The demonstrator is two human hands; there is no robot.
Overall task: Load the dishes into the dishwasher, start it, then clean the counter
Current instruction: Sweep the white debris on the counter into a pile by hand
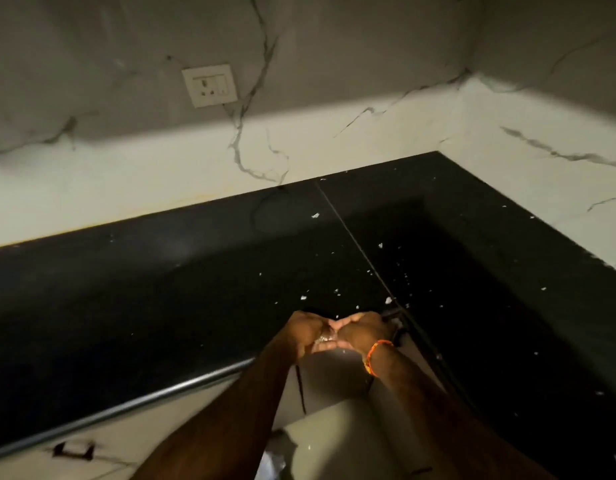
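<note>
Right now I see my left hand (305, 332) and right hand (363, 330) cupped together at the front edge of the glossy black stone counter (161, 289), fingers curled around small white scraps (325, 337). More white scraps (388, 300) lie scattered on the counter just beyond the fingertips.

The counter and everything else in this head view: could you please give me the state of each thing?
counter: black, strewn with small white scraps.
left hand: at the counter's corner edge, fingers curled, meeting the right.
right hand: fingers curled, cupped against the left; small shiny bits between the hands.
wrist band: orange, on the right wrist.
wall socket: nothing plugged in.
</note>
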